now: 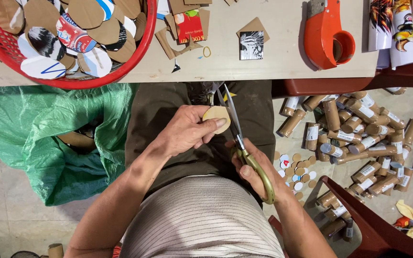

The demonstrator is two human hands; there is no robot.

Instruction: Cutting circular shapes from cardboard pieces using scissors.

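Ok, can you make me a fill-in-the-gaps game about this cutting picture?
1. The right hand holds ____ with brass-coloured handles.
2. The left hand holds a round piece of ____.
3. The basket full of cut shapes is coloured ____.
4. The big sack on the floor is coloured ____.

Missing words: scissors; cardboard; red; green

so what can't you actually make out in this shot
All head view:
- cardboard disc: mostly covered by left hand.
- scissors: handle loops wrapped by right hand.
- red basket: cut off by the top edge.
- green sack: contents lost in shadow.
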